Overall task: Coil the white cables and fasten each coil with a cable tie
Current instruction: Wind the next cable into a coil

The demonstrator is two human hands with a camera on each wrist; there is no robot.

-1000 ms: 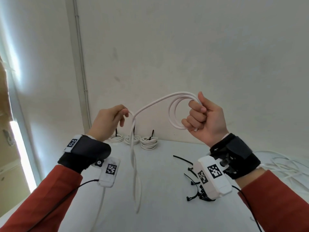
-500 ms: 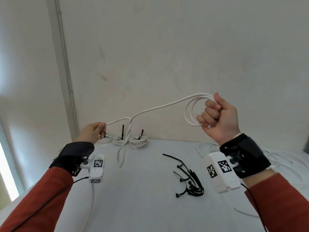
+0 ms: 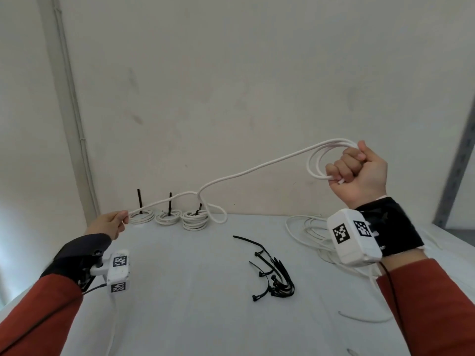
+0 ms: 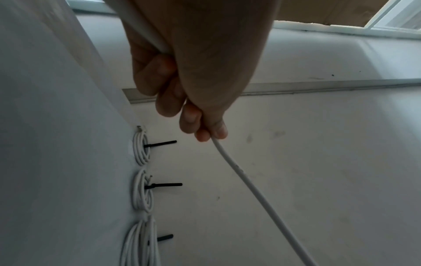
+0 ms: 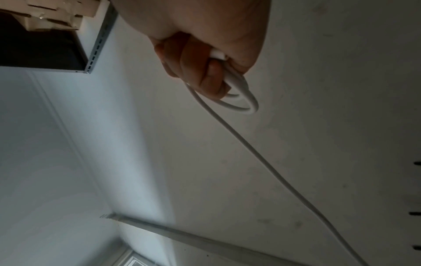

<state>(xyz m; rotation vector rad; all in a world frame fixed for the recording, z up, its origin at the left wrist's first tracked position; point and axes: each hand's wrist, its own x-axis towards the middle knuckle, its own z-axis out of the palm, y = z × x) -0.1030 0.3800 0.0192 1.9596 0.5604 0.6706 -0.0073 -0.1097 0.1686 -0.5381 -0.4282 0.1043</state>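
**Desk:** What sits closest to you?

**Operator:** My red sleeves (image 3: 38, 317) and the wrist cameras (image 3: 352, 237) on their black bands. Past them, on the white table (image 3: 192, 317), a bundle of black cable ties (image 3: 275, 276) lies between my arms, apart from both hands.

**Desk:** And the hands?

**Operator:** My left hand (image 3: 108, 224) is low, near the table's far left. It pinches the white cable (image 3: 257, 169) between thumb and forefinger, and the other fingers are curled round it. My right hand (image 3: 359, 173) is raised higher, clenched in a fist round a few loops of that same cable. A short cut end pokes out below the little finger.

**Desk:** Where does the cable run?

**Operator:** Through the air from the left hand up to the right. A slack loop drops from the middle of it, in front of the rightmost coil. I cannot tell whether that loop touches the table.

**Desk:** Anything further back?

**Operator:** Loose cables (image 3: 308, 232) are heaped on the table under my right wrist, partly hidden by the camera. At the far edge, three tied coils (image 3: 168, 218) lie in a row against the wall (image 3: 231, 86). Each has a black tie with its tail standing up.
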